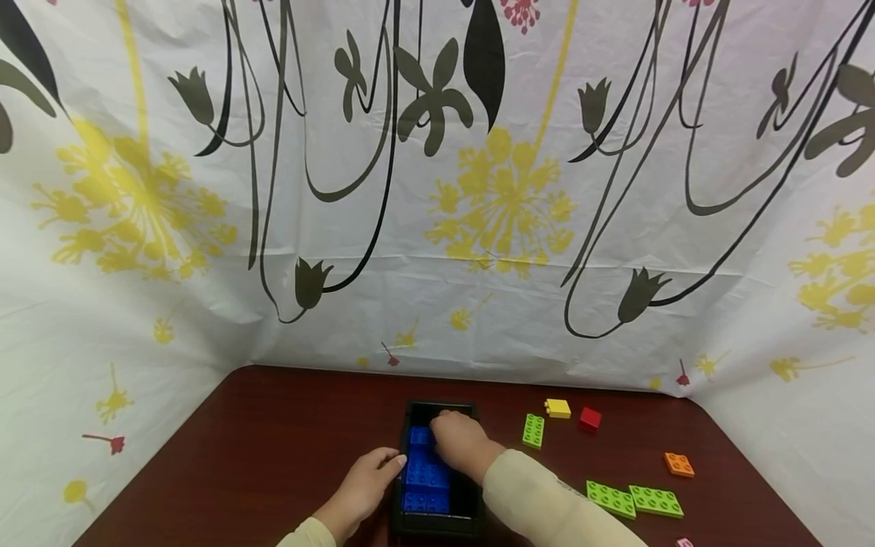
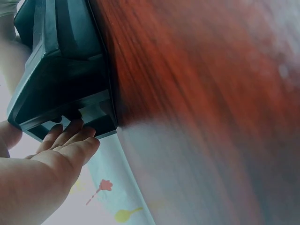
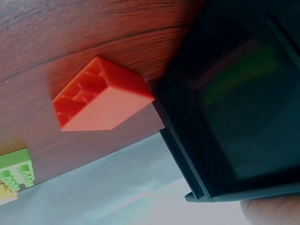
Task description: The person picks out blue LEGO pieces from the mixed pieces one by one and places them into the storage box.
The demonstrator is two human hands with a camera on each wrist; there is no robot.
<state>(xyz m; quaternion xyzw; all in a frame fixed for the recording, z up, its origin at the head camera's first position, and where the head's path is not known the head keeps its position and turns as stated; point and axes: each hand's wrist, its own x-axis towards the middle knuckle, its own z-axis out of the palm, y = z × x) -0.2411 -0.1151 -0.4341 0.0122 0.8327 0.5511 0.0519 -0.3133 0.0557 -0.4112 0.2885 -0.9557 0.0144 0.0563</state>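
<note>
A black bin (image 1: 437, 524) stands on the table with several blue bricks (image 1: 425, 475) inside. At its left side is my left hand (image 1: 365, 482), the thumb at the rim. In the left wrist view, that hand (image 2: 61, 157) holds the bin (image 2: 77, 28), its other fingers against the outer wall. My right hand (image 1: 461, 441) reaches down into the bin's far part, beside the blue bricks. Its fingertips are hidden, so whether it holds a brick does not show. A dark bin wall (image 3: 243, 117) fills much of the right wrist view.
Right of the bin lie a green brick (image 1: 533, 431), a yellow brick (image 1: 557, 409) and a red brick (image 1: 590, 419). Farther right are an orange brick (image 1: 679, 464), two long green bricks (image 1: 611, 499) and a pink piece (image 1: 684, 542). A patterned curtain (image 1: 478, 319) hangs behind the table.
</note>
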